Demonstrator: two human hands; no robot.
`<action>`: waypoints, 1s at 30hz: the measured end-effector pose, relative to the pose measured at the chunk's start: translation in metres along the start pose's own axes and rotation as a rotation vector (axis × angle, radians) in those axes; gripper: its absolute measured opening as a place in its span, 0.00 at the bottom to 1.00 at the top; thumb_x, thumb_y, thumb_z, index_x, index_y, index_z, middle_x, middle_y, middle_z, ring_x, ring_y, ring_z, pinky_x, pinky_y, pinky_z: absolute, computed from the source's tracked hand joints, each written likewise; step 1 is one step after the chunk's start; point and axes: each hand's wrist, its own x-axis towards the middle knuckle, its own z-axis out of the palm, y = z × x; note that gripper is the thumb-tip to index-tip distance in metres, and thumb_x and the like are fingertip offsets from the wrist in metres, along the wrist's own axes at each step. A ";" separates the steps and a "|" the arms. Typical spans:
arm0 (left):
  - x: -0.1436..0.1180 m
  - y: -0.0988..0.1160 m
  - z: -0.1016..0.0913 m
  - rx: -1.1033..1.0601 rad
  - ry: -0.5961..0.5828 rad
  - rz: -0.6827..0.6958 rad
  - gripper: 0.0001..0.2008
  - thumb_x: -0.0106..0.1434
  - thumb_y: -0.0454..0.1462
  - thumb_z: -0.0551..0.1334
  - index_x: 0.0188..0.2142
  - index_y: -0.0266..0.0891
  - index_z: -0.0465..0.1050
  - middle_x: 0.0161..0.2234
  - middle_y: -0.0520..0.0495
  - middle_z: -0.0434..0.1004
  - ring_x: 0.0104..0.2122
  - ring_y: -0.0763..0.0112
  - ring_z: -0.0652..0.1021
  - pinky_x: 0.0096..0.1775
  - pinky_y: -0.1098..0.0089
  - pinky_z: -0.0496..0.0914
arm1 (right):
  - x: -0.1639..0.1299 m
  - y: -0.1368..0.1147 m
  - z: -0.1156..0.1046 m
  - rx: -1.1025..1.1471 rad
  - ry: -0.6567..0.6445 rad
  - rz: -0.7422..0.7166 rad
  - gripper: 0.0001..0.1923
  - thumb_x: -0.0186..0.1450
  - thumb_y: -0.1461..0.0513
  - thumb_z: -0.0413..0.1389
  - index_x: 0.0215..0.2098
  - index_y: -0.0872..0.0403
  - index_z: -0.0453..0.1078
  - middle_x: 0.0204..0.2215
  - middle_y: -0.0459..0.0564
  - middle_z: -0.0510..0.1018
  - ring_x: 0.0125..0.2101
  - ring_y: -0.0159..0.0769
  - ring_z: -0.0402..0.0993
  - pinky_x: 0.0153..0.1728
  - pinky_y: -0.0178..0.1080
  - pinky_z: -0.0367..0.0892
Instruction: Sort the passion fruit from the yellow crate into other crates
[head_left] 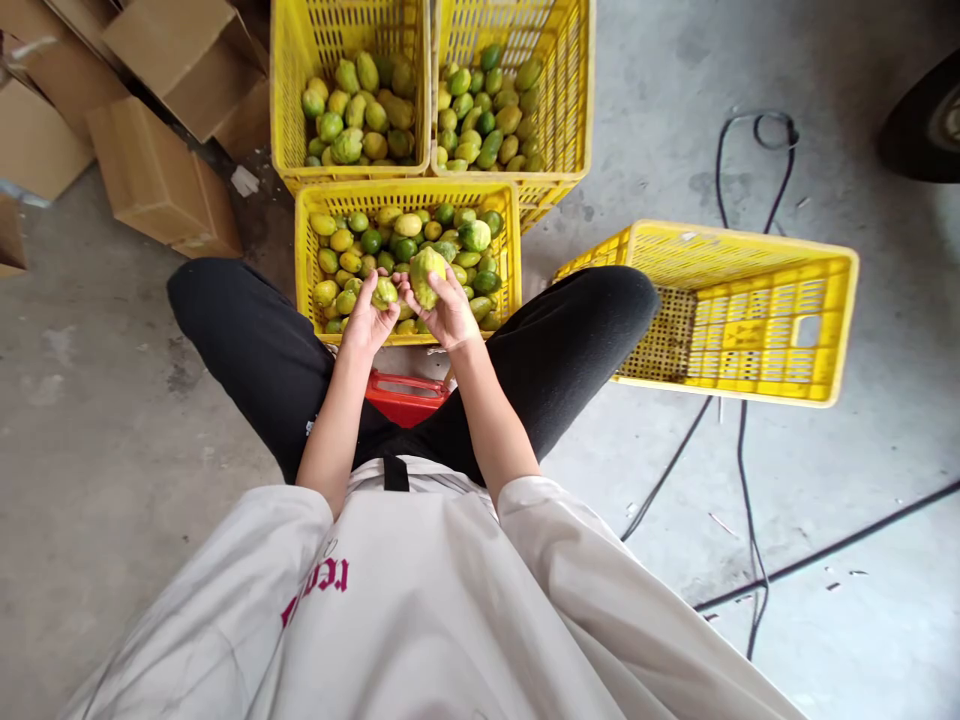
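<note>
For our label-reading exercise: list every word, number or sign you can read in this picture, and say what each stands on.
"rea": dark red letters, upside down and cut off by a fold, on the white shirt; the whole word cannot be read.
Yellow crates, cardboard boxes and fruit: no readable text.

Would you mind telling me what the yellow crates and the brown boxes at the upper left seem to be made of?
The crates, such as the empty one, look like moulded plastic: uniform bright yellow with a lattice of slots in the walls and a slight sheen. The boxes look like plain corrugated cardboard: matte brown with folded flaps and creased edges, though the fluting itself is not visible.
</note>
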 end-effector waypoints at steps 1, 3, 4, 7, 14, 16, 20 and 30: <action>0.000 -0.001 -0.001 -0.006 -0.014 0.000 0.20 0.83 0.40 0.47 0.40 0.41 0.76 0.32 0.49 0.79 0.31 0.78 0.81 0.24 0.84 0.67 | 0.000 -0.001 0.001 -0.009 0.012 0.013 0.15 0.69 0.54 0.62 0.50 0.45 0.67 0.45 0.46 0.84 0.55 0.44 0.81 0.55 0.47 0.78; 0.000 -0.002 -0.004 -0.022 -0.068 0.002 0.21 0.82 0.42 0.47 0.47 0.41 0.78 0.32 0.48 0.79 0.32 0.75 0.82 0.27 0.81 0.72 | 0.001 -0.003 0.003 -0.016 0.016 0.041 0.14 0.71 0.48 0.58 0.48 0.46 0.69 0.44 0.49 0.85 0.55 0.46 0.80 0.53 0.49 0.78; -0.001 -0.002 -0.005 -0.027 -0.100 0.011 0.22 0.82 0.43 0.45 0.51 0.40 0.78 0.34 0.47 0.81 0.36 0.72 0.84 0.31 0.79 0.76 | 0.000 -0.005 0.004 -0.015 0.015 0.047 0.17 0.72 0.45 0.55 0.48 0.46 0.70 0.44 0.51 0.85 0.56 0.48 0.79 0.52 0.50 0.78; -0.004 -0.002 -0.006 -0.030 -0.167 0.075 0.26 0.81 0.40 0.41 0.61 0.40 0.75 0.44 0.43 0.84 0.52 0.65 0.85 0.49 0.68 0.82 | -0.001 -0.011 0.005 -0.001 0.043 0.008 0.22 0.73 0.42 0.48 0.51 0.46 0.73 0.48 0.52 0.85 0.58 0.49 0.78 0.50 0.51 0.79; 0.001 -0.003 -0.005 -0.014 -0.077 0.060 0.21 0.82 0.44 0.47 0.48 0.43 0.78 0.47 0.44 0.83 0.62 0.69 0.78 0.49 0.77 0.78 | -0.002 -0.003 0.009 0.017 0.021 0.012 0.18 0.72 0.43 0.53 0.48 0.45 0.73 0.49 0.50 0.85 0.58 0.47 0.79 0.52 0.50 0.80; 0.004 -0.004 -0.008 -0.048 -0.050 0.010 0.23 0.82 0.47 0.48 0.38 0.42 0.76 0.38 0.45 0.80 0.51 0.74 0.81 0.37 0.83 0.75 | -0.001 0.002 0.011 0.024 0.006 0.051 0.16 0.71 0.44 0.55 0.46 0.44 0.73 0.45 0.50 0.85 0.56 0.48 0.80 0.53 0.50 0.80; 0.005 -0.006 -0.013 -0.111 -0.040 -0.023 0.23 0.83 0.42 0.47 0.36 0.40 0.74 0.33 0.49 0.75 0.34 0.81 0.79 0.32 0.86 0.72 | 0.002 0.003 0.008 0.043 0.023 0.097 0.13 0.70 0.53 0.56 0.51 0.43 0.70 0.38 0.44 0.85 0.54 0.45 0.81 0.51 0.50 0.80; -0.007 -0.002 -0.003 -0.068 -0.092 0.044 0.20 0.82 0.43 0.48 0.54 0.40 0.78 0.48 0.41 0.83 0.54 0.65 0.84 0.50 0.71 0.81 | -0.004 -0.011 0.006 -0.086 0.069 -0.012 0.19 0.71 0.44 0.56 0.54 0.42 0.70 0.50 0.45 0.83 0.55 0.44 0.78 0.50 0.49 0.77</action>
